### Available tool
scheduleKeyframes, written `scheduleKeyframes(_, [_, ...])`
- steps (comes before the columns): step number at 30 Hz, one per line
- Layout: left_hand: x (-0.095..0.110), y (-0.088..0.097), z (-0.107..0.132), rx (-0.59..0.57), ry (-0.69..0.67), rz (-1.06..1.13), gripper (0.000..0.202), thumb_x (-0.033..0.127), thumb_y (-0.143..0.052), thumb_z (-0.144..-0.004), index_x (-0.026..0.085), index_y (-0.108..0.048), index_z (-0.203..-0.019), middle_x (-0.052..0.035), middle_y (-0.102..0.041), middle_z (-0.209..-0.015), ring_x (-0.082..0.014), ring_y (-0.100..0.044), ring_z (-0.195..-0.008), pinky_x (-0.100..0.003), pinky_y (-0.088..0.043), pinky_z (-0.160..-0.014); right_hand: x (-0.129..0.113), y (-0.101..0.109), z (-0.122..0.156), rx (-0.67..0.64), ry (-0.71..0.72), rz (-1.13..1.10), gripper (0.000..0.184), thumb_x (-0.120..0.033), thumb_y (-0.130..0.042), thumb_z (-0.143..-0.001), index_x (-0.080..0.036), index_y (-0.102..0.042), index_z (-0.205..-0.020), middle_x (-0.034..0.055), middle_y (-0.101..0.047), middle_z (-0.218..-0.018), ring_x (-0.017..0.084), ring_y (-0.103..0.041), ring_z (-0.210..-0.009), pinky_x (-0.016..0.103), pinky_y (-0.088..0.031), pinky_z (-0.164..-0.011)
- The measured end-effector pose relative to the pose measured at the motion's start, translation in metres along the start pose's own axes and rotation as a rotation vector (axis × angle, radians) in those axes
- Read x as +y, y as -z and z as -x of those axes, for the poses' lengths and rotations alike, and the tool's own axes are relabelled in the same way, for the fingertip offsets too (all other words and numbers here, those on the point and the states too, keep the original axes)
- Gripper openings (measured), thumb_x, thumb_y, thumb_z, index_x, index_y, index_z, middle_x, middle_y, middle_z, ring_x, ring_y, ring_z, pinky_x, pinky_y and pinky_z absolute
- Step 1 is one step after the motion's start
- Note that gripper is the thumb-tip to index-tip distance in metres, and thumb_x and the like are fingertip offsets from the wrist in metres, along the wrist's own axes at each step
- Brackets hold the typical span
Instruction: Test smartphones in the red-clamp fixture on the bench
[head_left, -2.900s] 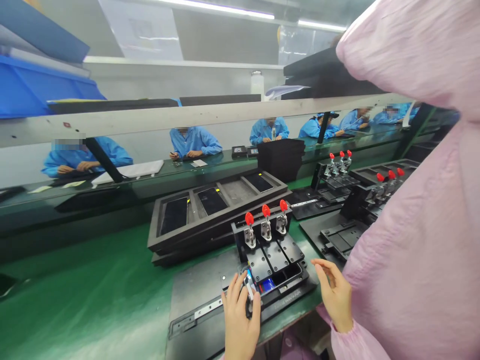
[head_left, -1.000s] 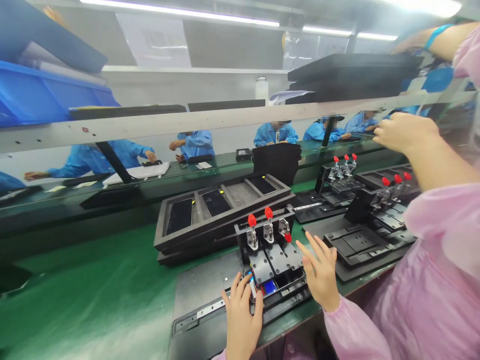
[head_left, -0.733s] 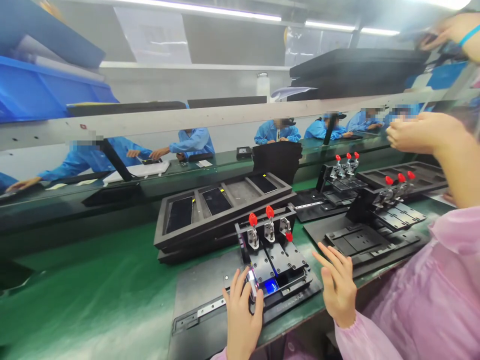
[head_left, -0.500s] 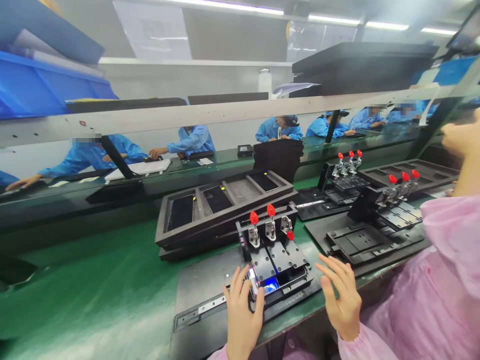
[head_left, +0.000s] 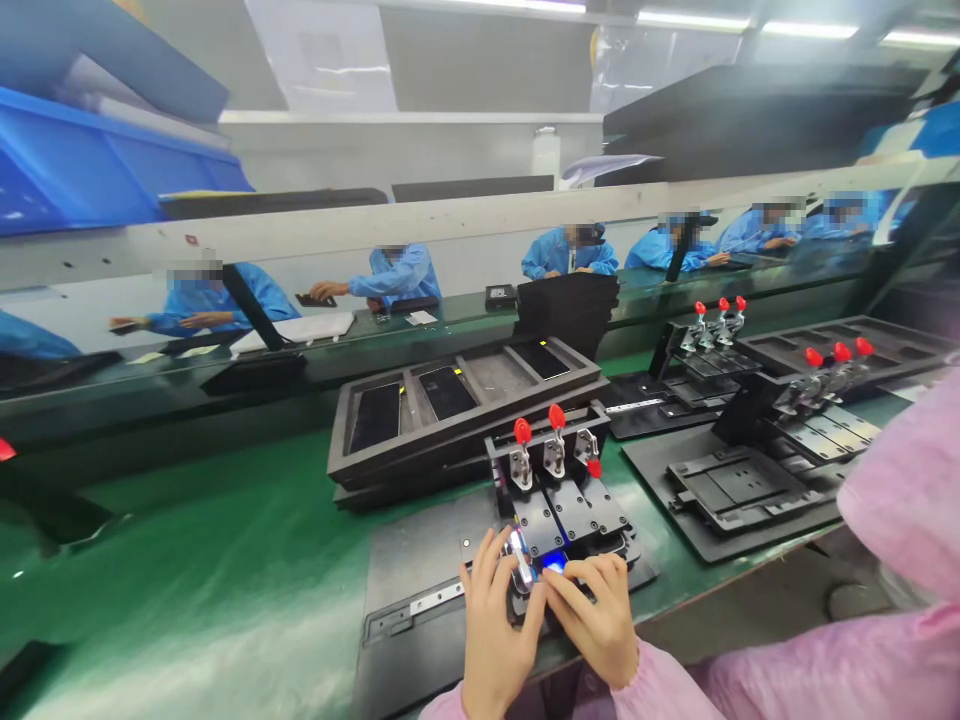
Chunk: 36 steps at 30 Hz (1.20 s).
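A black clamp jig [head_left: 570,515] with three red-tipped toggle levers stands on a dark base plate [head_left: 416,570] at the near edge of the green belt. My left hand [head_left: 495,625] pinches a small glowing part [head_left: 520,562] at the jig's front left corner. My right hand [head_left: 596,615] lies on the jig's front, fingers curled down beside the blue-lit spot [head_left: 555,566] and touching my left hand. The rightmost lever [head_left: 592,462] is folded down; the other two stand upright.
A stack of black trays [head_left: 457,405] holding dark phone screens sits behind the jig. Two more clamp jigs [head_left: 772,440] stand to the right. A pink-sleeved person [head_left: 900,520] is at the right edge. Workers in blue sit across the belt.
My right hand has moved left from beside the jig onto its front, next to my left hand. The neighbour's raised arm has left the upper right of the view.
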<state>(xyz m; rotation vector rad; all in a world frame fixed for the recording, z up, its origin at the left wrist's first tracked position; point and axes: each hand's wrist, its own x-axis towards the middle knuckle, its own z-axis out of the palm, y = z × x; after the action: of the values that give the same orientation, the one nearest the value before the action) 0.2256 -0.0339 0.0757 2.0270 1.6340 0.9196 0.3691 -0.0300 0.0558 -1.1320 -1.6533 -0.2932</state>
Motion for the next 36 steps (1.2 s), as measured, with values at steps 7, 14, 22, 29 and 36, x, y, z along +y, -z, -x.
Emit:
scheduleKeyframes(7, [-0.026, 0.017, 0.006, 0.133, -0.004, 0.077, 0.020, 0.029, -0.042, -0.088, 0.026, -0.052, -0.104, -0.0069, -0.045, -0.134, -0.0262, -0.028, -0.132, -0.058, -0.025, -0.104, -0.002, 0.003, -0.006, 0.034, -0.040, 0.014, 0.016, -0.011, -0.068, -0.071, -0.023, -0.066, -0.081, 0.0003, -0.061, -0.068, 0.013, -0.050, -0.067, 0.035, -0.036, -0.072])
scheduleKeyframes(14, [-0.056, 0.028, 0.008, 0.274, 0.026, 0.049, 0.014, 0.027, -0.049, -0.085, 0.023, -0.054, -0.098, -0.0086, -0.052, -0.122, -0.0246, -0.045, -0.119, -0.047, -0.037, -0.098, 0.001, 0.008, -0.009, 0.031, -0.035, 0.047, 0.017, -0.011, -0.069, -0.070, -0.023, -0.066, -0.081, 0.0006, -0.063, -0.071, 0.014, -0.052, -0.069, 0.034, -0.037, -0.072])
scheduleKeyframes(22, [-0.061, 0.025, 0.009, 0.303, -0.047, -0.008, 0.014, 0.024, -0.054, -0.081, 0.022, -0.055, -0.095, -0.0080, -0.060, -0.112, -0.0246, -0.051, -0.111, -0.045, -0.042, -0.094, 0.009, 0.012, -0.007, 0.033, -0.034, 0.111, 0.017, -0.012, -0.070, -0.069, -0.022, -0.066, -0.082, 0.0016, -0.063, -0.073, 0.015, -0.052, -0.070, 0.035, -0.038, -0.071])
scheduleKeyframes(29, [-0.062, 0.024, 0.009, 0.312, -0.041, -0.015, 0.013, 0.023, -0.054, -0.081, 0.022, -0.055, -0.094, -0.0074, -0.063, -0.108, -0.0245, -0.055, -0.107, -0.047, -0.042, -0.092, 0.019, 0.018, -0.007, 0.068, -0.050, 0.197, 0.015, -0.015, -0.071, -0.069, -0.022, -0.066, -0.081, 0.0025, -0.064, -0.075, 0.016, -0.054, -0.071, 0.035, -0.038, -0.071])
scheduleKeyframes(36, [-0.056, 0.025, 0.007, 0.300, -0.044, -0.029, 0.013, 0.023, -0.054, -0.081, 0.022, -0.057, -0.094, -0.0071, -0.064, -0.105, -0.0244, -0.057, -0.104, -0.046, -0.043, -0.091, 0.021, 0.019, -0.007, 0.066, -0.074, 0.208, 0.012, -0.017, -0.070, -0.071, -0.022, -0.066, -0.081, 0.0027, -0.063, -0.075, 0.016, -0.054, -0.072, 0.035, -0.038, -0.072])
